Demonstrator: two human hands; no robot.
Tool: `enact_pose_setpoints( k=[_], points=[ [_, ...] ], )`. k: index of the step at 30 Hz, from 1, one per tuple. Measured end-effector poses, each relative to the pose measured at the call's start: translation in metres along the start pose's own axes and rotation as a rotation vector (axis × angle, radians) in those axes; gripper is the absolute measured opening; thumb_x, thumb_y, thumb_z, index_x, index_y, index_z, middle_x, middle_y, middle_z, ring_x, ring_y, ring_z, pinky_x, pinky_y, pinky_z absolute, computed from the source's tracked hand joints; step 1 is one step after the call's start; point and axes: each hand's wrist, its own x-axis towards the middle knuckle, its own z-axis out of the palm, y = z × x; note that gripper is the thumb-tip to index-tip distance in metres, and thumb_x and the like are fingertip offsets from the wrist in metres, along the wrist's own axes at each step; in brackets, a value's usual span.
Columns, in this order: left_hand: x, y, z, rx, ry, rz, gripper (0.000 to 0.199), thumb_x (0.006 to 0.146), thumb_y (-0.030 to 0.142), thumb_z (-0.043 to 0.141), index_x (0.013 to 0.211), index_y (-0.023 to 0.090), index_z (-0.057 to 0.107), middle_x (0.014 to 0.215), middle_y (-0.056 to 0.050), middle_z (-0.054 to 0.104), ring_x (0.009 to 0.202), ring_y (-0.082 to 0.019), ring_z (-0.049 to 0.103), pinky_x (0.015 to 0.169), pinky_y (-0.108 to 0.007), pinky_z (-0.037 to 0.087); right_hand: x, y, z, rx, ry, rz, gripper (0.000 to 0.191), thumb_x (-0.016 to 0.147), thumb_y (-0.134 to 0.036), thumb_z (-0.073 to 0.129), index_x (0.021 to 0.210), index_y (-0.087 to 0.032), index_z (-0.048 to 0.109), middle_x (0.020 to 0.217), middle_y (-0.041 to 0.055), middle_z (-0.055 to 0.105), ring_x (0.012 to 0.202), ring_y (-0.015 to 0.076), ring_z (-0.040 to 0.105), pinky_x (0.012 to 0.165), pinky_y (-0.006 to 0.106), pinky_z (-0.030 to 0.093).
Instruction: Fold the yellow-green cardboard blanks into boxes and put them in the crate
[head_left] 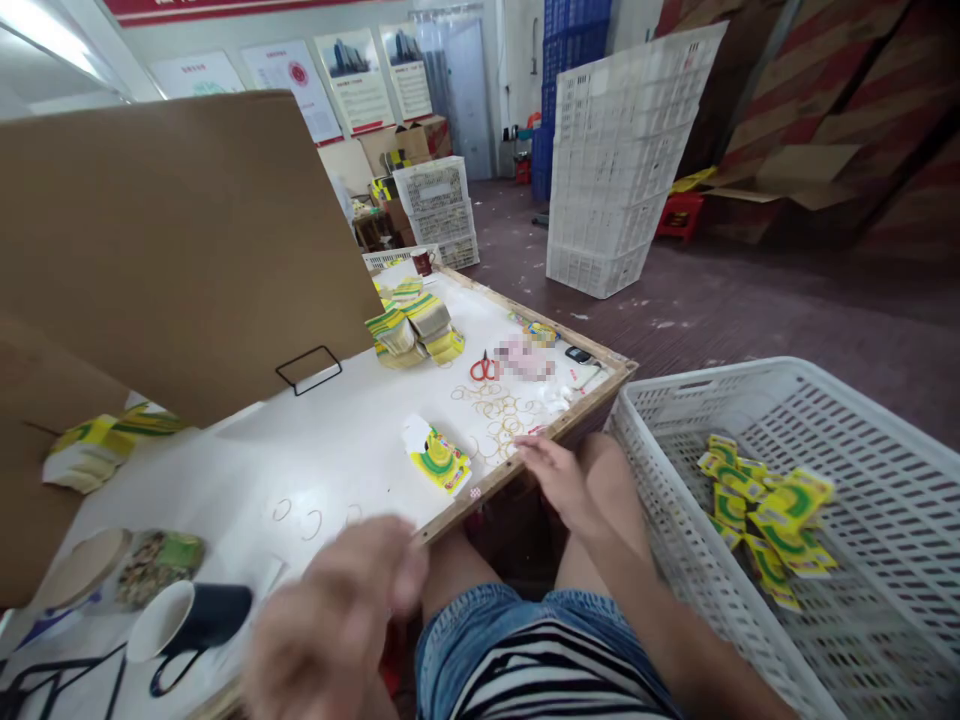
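While your right hand [556,480] hangs near the bands [504,408], fingers loosely extended, your left hand [337,605] is too blurred to tell its grip. The packet [437,458] lies on the table [345,440]; you seem between grips, and lifting it would need a pinch.

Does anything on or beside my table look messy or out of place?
Mostly the bands: they lie loose and overlapping by the scissors, with a few apart farther left on the table, rather than gathered together. The packets in the crate also look untidy, piled at different angles. I see no clear damage.
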Motion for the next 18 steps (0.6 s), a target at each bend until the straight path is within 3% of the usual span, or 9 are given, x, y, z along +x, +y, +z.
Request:
enact_pose_setpoints(
  k=[1, 4, 7, 9, 12, 16, 18],
  points=[
    [0.009, -0.012, 0.010, -0.045, -0.040, 0.004, 0.034, 0.076, 0.057, 0.063, 0.090, 0.027, 0.070, 0.091, -0.007, 0.072, 0.098, -0.031, 0.066, 0.090, -0.050, 0.054, 0.005, -0.001, 0.022, -0.066, -0.029, -0.011, 0.035, 0.087, -0.044, 0.054, 0.102, -0.016, 0.069, 0.097, 0.0106, 0.073, 0.084, 0.0218, 0.068, 0.075, 0.035, 0.054],
    [0.014, -0.064, 0.046, 0.070, -0.133, -0.230, 0.033, 0.085, 0.043, 0.057, 0.105, 0.018, 0.066, 0.109, -0.013, 0.070, 0.108, -0.029, 0.063, 0.099, -0.048, 0.047, 0.020, -0.001, 0.073, -0.197, -0.067, -0.035, 0.033, 0.081, -0.037, 0.065, 0.107, -0.016, 0.067, 0.109, 0.0140, 0.069, 0.098, 0.0263, 0.063, 0.088, 0.040, 0.049],
    [-0.004, -0.117, 0.073, 0.203, -0.192, -0.339, 0.032, 0.084, 0.034, 0.057, 0.109, 0.016, 0.064, 0.118, -0.017, 0.067, 0.118, -0.033, 0.059, 0.105, -0.053, 0.041, 0.029, 0.003, 0.100, -0.327, -0.108, -0.040, 0.039, 0.074, -0.028, 0.073, 0.109, -0.013, 0.066, 0.110, 0.0180, 0.066, 0.108, 0.0332, 0.057, 0.094, 0.046, 0.042],
    [-0.016, -0.137, 0.081, 0.218, -0.214, -0.345, 0.031, 0.082, 0.028, 0.060, 0.110, 0.017, 0.064, 0.122, -0.016, 0.066, 0.123, -0.032, 0.056, 0.108, -0.052, 0.038, 0.028, 0.006, 0.107, -0.391, -0.137, -0.046, 0.036, 0.072, -0.022, 0.074, 0.107, -0.014, 0.067, 0.109, 0.0179, 0.065, 0.109, 0.0346, 0.055, 0.094, 0.047, 0.040],
    [-0.025, -0.146, 0.084, 0.222, -0.222, -0.346, 0.032, 0.081, 0.025, 0.060, 0.113, 0.018, 0.063, 0.128, -0.015, 0.063, 0.127, -0.032, 0.053, 0.111, -0.051, 0.035, 0.023, 0.008, 0.108, -0.438, -0.157, -0.075, 0.032, 0.075, -0.019, 0.071, 0.107, -0.017, 0.067, 0.112, 0.0164, 0.063, 0.110, 0.0337, 0.053, 0.095, 0.046, 0.039],
    [-0.025, -0.142, 0.081, 0.218, -0.236, -0.350, 0.033, 0.083, 0.025, 0.060, 0.115, 0.018, 0.063, 0.129, -0.015, 0.063, 0.127, -0.032, 0.053, 0.111, -0.051, 0.035, 0.020, 0.006, 0.103, -0.397, -0.137, -0.121, 0.027, 0.080, -0.016, 0.064, 0.106, -0.019, 0.067, 0.115, 0.0146, 0.063, 0.112, 0.0322, 0.052, 0.097, 0.046, 0.038],
    [-0.024, -0.139, 0.077, 0.182, -0.159, -0.375, 0.032, 0.085, 0.030, 0.060, 0.115, 0.018, 0.062, 0.124, -0.015, 0.064, 0.122, -0.030, 0.056, 0.108, -0.049, 0.038, 0.019, 0.004, 0.098, -0.328, -0.111, -0.125, 0.020, 0.084, -0.016, 0.057, 0.102, -0.019, 0.067, 0.108, 0.0134, 0.067, 0.106, 0.0297, 0.055, 0.095, 0.045, 0.041]
  ],
)
